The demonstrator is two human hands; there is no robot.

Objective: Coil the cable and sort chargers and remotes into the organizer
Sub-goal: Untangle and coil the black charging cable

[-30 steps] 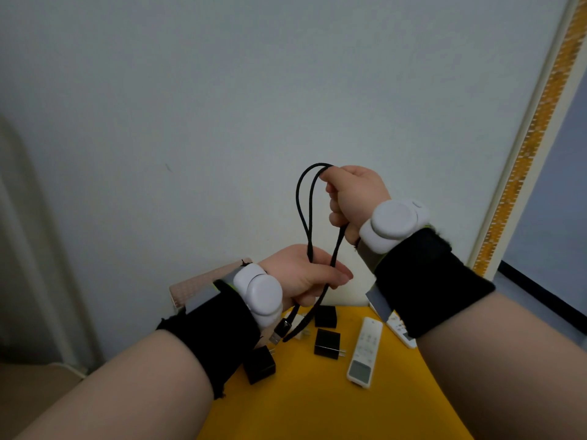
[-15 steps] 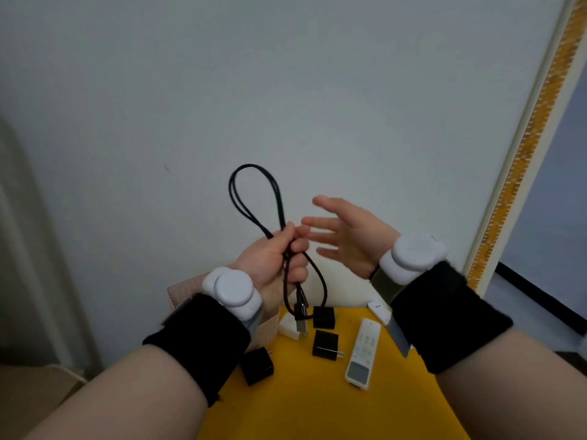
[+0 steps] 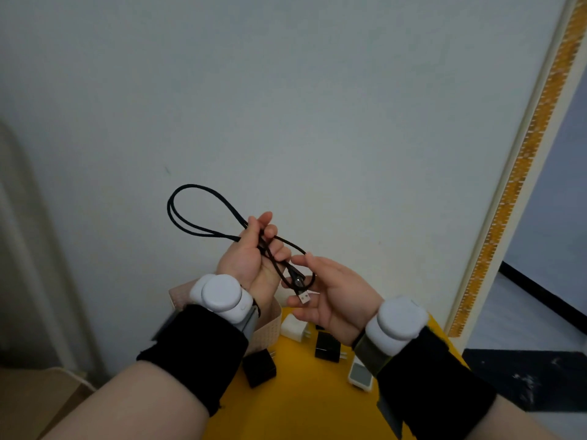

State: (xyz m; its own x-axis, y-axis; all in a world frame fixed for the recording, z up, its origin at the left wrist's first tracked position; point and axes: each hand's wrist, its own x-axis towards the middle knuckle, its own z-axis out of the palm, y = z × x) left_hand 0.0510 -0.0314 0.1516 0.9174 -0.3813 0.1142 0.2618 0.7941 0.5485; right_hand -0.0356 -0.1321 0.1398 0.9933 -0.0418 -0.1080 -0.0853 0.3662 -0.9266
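The left hand (image 3: pixel 251 262) was raised in front of the wall, its grip curled round the black cable (image 3: pixel 297 281), pinching the gathered strands. A double loop stood out up and to the left of the fist, and a smaller loop hung to the right. The silver plug (image 3: pixel 304 296) dangled just above the right hand (image 3: pixel 336 296), whose grip lay spread and cupped, holding nothing. Below on the yellow desk (image 3: pixel 295 401) sat two black chargers (image 3: pixel 259 368) (image 3: pixel 327 347), a white charger (image 3: pixel 293 325) and a white remote (image 3: pixel 360 374), with the beige organizer (image 3: pixel 270 325) at the far left edge, partly hidden by the left wrist.
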